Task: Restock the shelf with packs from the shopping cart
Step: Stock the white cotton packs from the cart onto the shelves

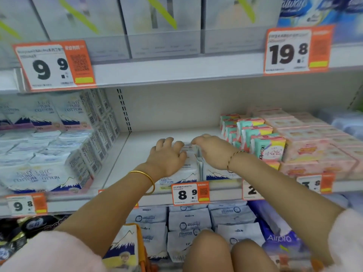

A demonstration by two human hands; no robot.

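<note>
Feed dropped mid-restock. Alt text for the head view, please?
Two white Pure Cotton packs stand at the front edge of the middle shelf, in a gap between fuller stacks. The left hand curls over the left pack; the right hand rests on top beside it.

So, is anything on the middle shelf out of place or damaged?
Nothing spilled or damaged. Two Pure Cotton packs, under the left hand and right hand, sit alone on a mostly bare shelf.

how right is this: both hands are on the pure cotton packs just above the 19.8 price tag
Wrong tag. The head view shows the left hand and right hand on the Pure Cotton packs just above the 8.9 price tag; the 19.8 tag hangs one shelf higher.
</note>
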